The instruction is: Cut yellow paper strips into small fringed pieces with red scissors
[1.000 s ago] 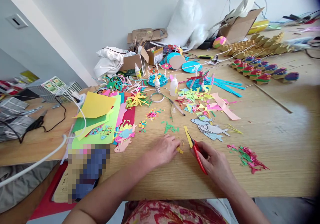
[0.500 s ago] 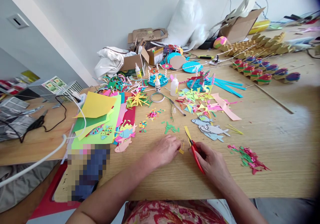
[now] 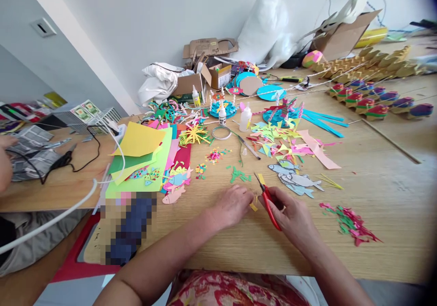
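Note:
My right hand (image 3: 290, 212) grips red-handled scissors (image 3: 272, 212), their dark pointed blades angled away from me over the table. Beside the blades shows a yellow paper strip (image 3: 261, 179), partly hidden by them. Close by on the left, my left hand (image 3: 235, 204) is low on the table, its fingers bent and closed at a small yellow paper piece (image 3: 253, 207); the fingertips are partly hidden. Just beyond it are green paper scraps (image 3: 239, 175). Grey-blue paper fish (image 3: 297, 181) are to the right of the scissors.
Red and green paper scraps (image 3: 353, 224) lie at right. Coloured paper sheets (image 3: 139, 144) and pink paper fish (image 3: 174, 194) are at left. Glue bottles (image 3: 245, 119), a tape ring (image 3: 221, 133) and blue discs (image 3: 271, 92) stand farther back. Another person's arm (image 3: 4, 165) shows at the left edge.
The view has swung a little left, so everything appears farther right. The scissors have moved forward alongside the yellow strip. My left hand stays low by the yellow paper piece.

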A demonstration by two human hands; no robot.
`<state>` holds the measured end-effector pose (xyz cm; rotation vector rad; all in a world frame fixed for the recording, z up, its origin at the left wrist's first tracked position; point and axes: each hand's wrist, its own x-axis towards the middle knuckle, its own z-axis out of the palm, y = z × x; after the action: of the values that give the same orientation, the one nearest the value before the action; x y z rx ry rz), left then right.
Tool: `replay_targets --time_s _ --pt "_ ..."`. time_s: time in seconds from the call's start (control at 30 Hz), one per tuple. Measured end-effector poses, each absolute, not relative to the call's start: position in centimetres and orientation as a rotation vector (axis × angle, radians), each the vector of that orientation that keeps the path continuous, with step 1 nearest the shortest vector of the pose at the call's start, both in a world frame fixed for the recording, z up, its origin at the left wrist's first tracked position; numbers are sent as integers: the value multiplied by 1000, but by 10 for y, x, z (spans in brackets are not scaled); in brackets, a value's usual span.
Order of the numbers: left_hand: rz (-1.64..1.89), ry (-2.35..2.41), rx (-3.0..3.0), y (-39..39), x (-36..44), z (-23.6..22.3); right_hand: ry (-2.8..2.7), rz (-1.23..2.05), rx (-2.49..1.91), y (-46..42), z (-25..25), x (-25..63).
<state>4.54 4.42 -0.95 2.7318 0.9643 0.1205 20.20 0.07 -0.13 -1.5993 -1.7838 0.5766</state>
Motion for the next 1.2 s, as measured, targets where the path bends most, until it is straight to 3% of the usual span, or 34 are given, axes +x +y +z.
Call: replay_targets --time_s 0.4,0.73,1.03,1.2 --pt "213 960 2730 45 46 -17 -1731 555 -1568 9 -7 194" --pt "403 995 2528 37 34 15 -1651 768 -1589 9 -24 206" --pt "472 1612 2056 0 -73 60 -1673 746 -1616 8 -23 206" --pt "351 1832 1834 -9 -120 51 -1720 716 -1597 10 -21 202"
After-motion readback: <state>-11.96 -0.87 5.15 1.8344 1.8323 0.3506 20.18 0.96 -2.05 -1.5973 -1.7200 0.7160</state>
